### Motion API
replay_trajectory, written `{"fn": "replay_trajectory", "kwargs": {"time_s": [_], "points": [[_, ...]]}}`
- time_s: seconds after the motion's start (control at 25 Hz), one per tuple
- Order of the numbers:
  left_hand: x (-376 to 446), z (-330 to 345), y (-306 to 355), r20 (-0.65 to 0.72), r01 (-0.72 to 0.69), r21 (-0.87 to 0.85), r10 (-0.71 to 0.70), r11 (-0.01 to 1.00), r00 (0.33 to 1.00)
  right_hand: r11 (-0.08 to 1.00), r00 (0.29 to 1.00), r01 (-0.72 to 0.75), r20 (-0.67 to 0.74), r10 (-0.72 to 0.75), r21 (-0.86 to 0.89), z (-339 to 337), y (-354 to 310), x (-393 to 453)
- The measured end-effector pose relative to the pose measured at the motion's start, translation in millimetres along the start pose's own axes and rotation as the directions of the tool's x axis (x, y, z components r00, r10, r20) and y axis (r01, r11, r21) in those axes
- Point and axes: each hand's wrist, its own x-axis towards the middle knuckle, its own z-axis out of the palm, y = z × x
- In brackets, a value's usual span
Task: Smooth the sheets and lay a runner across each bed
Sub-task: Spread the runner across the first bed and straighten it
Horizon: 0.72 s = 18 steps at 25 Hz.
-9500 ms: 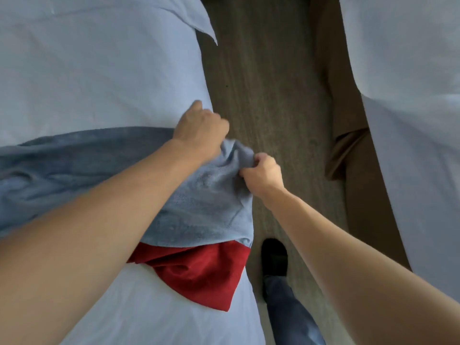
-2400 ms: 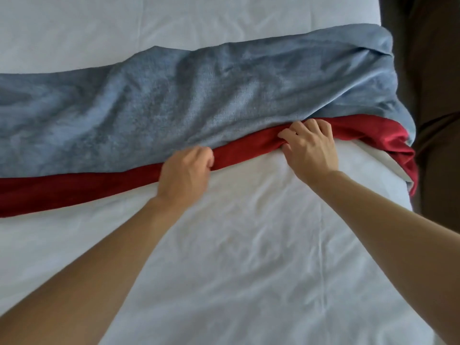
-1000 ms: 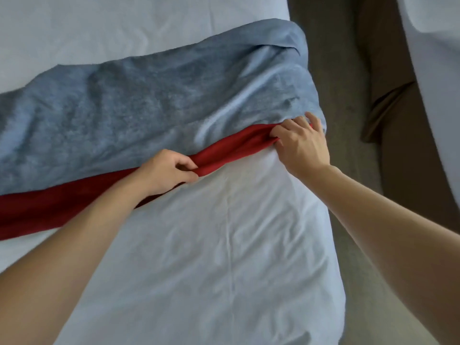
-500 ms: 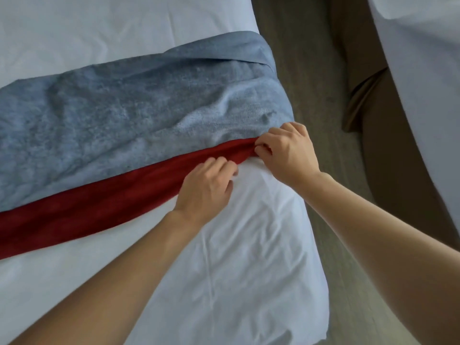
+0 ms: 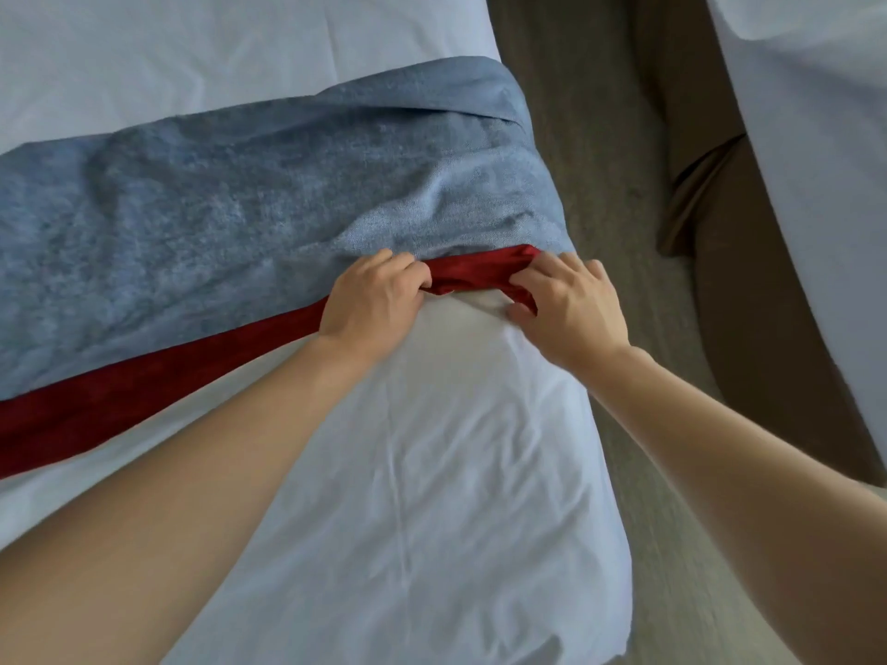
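Observation:
A blue-grey runner (image 5: pixel 249 204) lies across the bed over the white sheet (image 5: pixel 432 472), with a red strip (image 5: pixel 144 391) showing along its near edge. My left hand (image 5: pixel 369 300) grips the red strip near the bed's right side, fingers curled into the fabric. My right hand (image 5: pixel 566 304) pinches the bunched red end (image 5: pixel 480 273) at the bed's right edge. The red cloth between my hands is gathered into a fold. The sheet in front of my hands is creased.
A strip of dark carpet floor (image 5: pixel 590 136) runs along the right of the bed. A second bed with a white sheet (image 5: pixel 806 160) and a brown bed skirt (image 5: pixel 710 194) stands at the far right.
Both hands have shifted right along the red strip toward the bed's edge. The red end is now bunched between them, and the view has swung slightly left.

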Motion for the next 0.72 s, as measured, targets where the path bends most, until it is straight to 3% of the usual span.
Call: {"fn": "replay_trajectory", "kwargs": {"time_s": [0.12,0.24,0.4,0.52,0.72], "points": [[4.6,-6.9,-2.6,0.078,0.072,-0.217,-0.056,0.973,0.995,0.999,0.999,-0.035,-0.030,0.036,0.028,4.9,5.8,10.7],[-9.5,-17.5,5.9,0.060,0.065,-0.306,-0.049,0.950,0.997,0.997,0.999,-0.044,-0.026,0.046,0.064,4.0,10.3,-6.7],[-35.3,-18.1,33.0,0.111,-0.030,-0.275,0.063,0.961,0.992,0.998,1.000,0.013,0.008,-0.013,0.064,-2.4,21.5,-53.5],[-41.5,-0.9,53.6,0.111,-0.125,-0.160,0.143,0.979,0.983,0.999,0.999,-0.003,0.049,0.001,0.044,1.0,21.2,-70.4],[-37.1,15.5,78.1,0.073,-0.120,-0.092,0.127,0.988,0.989,0.998,1.000,0.000,-0.014,0.001,0.057,11.6,5.0,-70.7]]}}
